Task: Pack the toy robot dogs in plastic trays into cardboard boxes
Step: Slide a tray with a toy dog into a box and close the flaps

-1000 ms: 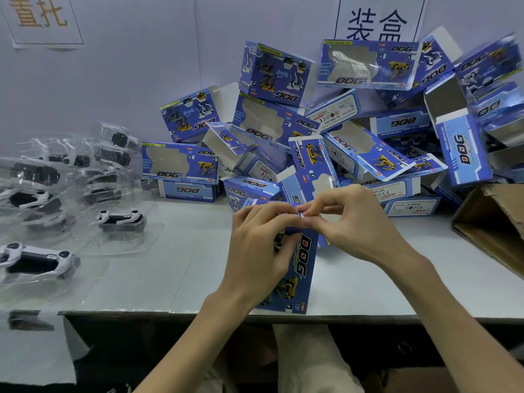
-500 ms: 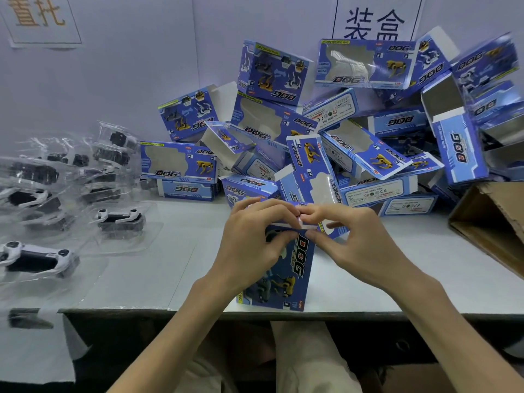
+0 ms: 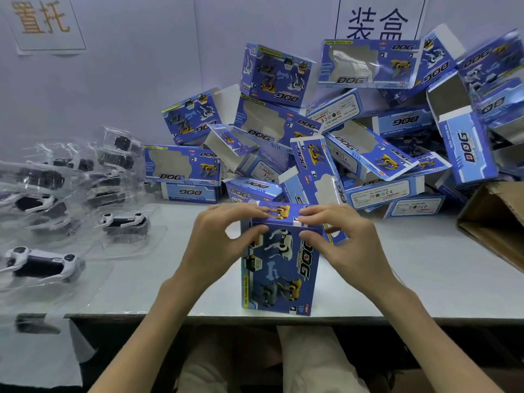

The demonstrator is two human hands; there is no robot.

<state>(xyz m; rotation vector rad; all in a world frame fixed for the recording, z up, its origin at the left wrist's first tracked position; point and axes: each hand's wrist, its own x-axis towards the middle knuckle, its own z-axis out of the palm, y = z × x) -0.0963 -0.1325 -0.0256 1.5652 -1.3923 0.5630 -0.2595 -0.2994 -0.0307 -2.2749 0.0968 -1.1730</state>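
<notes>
A cardboard box (image 3: 279, 265) stands upright at the surface's (image 3: 411, 285) front edge. Behind it, boxes (image 3: 354, 131) lie heaped against the wall. Trayed toy dogs (image 3: 56, 211) lie left; a carton (image 3: 499, 222) sits right.

Cardboard box (image 3: 279, 268): blue, printed white, grey, yellow dogs. Toy robot dogs (image 3: 42, 263): black and white, clear trays. Table (image 3: 397, 279): pale grey.

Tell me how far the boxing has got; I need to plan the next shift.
In hand: one blue box stands upright at the table's front edge, both hands, left and right, pressing its top flap down. Left: several toy dogs in clear trays wait on the left, and many boxes in the pile behind show empty windows or open ends. No finished stack is visible, so most remains.
</notes>
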